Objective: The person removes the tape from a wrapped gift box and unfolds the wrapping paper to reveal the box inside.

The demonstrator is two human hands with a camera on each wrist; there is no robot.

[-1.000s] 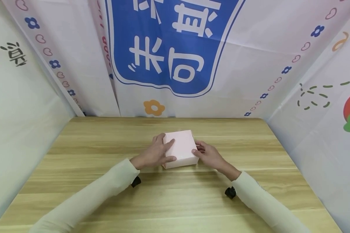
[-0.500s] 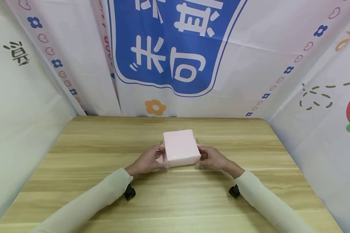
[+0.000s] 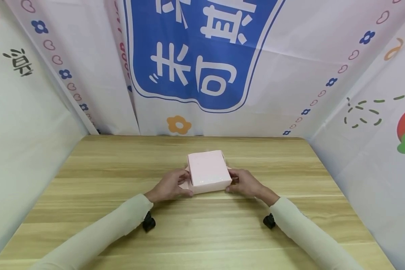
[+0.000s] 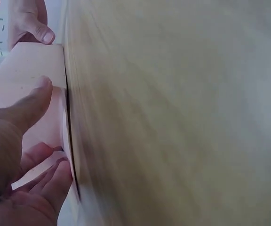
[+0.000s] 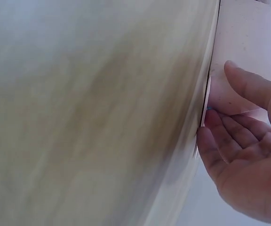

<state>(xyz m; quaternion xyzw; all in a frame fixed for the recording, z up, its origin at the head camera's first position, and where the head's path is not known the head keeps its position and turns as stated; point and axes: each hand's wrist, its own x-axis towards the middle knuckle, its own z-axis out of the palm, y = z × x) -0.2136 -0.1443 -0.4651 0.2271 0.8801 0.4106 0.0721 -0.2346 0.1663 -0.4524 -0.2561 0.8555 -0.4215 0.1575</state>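
Observation:
A pale pink cardboard box (image 3: 209, 168) stands on the wooden table between both hands, its square top face up. A flap (image 3: 185, 183) juts out low on its left side. My left hand (image 3: 170, 183) holds the box's lower left side, thumb along the front face and fingers curled in at the flap. Opposite it, my right hand (image 3: 246, 183) grips the lower right side in the same way. In the right wrist view, that hand's thumb (image 5: 248, 84) lies against the pink wall while the fingers bend in near the table top. The box's underside is hidden.
The wooden table (image 3: 202, 232) reaches back to a white printed cloth (image 3: 273, 93) with a blue sign. Cloth walls (image 3: 27, 131) close in the left and right sides. A small black device (image 3: 149, 222) hangs beneath each cuff.
One second ago the left hand lay over the box's top and the right thumb on its top edge. Both have moved down to the lower sides, and side flaps now stick out.

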